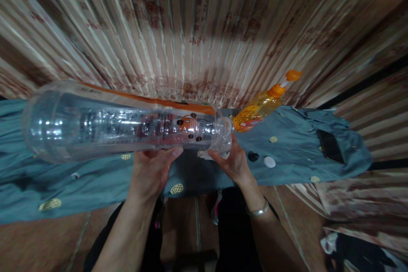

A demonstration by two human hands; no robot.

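Note:
A big clear plastic bottle (140, 123) with an orange-edged label lies sideways across the view, its base to the left and its neck to the right. My left hand (153, 168) grips it from below near the middle, with the thumb along its near side. At the neck end, my right hand (234, 163) is closed around the bottle; its fingers are partly hidden. A crumpled whitish piece (207, 155), perhaps tissue, shows beside my right thumb. Just beyond that hand stands a pump bottle (256, 110) of orange liquid with an orange pump head.
Beneath is a narrow surface covered with blue-green cloth (287, 140). A black cap (253, 156) and a white round cap (269, 162) lie right of my right hand. A dark phone (330, 146) rests farther right. A striped, patterned curtain (197, 29) hangs behind.

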